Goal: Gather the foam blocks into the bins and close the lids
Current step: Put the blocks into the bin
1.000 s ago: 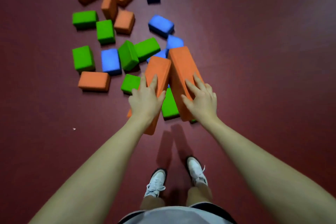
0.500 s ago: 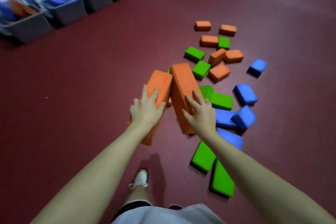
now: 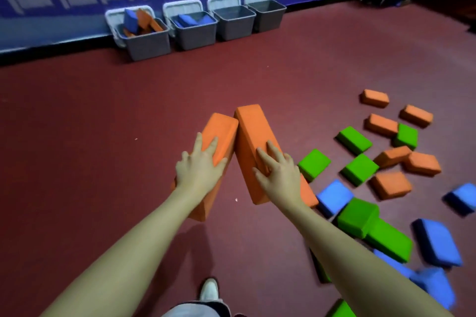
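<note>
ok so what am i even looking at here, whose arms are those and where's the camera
There is no machine: a person wears a camera on the head, looking forward and down, so the arms are their own. The left hand holds one long orange block and the right hand holds another orange block; the far ends of the two blocks touch. Loose green, blue and orange foam blocks lie on the red floor to the right. Four grey bins with lids up stand by the wall; two already contain blocks.
</note>
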A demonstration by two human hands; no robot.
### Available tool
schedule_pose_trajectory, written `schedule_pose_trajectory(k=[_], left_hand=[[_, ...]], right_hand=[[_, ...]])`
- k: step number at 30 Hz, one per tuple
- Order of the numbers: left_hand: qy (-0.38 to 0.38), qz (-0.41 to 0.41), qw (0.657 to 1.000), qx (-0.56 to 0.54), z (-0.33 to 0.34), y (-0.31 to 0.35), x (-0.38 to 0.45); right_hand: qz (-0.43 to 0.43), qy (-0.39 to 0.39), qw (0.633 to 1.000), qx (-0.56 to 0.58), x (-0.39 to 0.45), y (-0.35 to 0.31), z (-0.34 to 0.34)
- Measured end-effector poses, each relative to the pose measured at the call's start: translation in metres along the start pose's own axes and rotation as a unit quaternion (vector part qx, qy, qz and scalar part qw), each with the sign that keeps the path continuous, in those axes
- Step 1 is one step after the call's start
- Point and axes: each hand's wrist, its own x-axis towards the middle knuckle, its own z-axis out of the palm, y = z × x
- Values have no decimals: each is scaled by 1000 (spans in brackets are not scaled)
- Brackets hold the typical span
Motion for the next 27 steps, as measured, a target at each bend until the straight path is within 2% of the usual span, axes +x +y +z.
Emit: schedule_pose_trajectory(k=[9, 27], left_hand=[[22, -47, 999, -16, -30, -48, 162], [59, -128, 990, -10, -82, -10, 560]], right_hand=[[-33, 5, 999, 12, 170, -32, 59], [-127, -14, 991, 28, 601, 20, 138]])
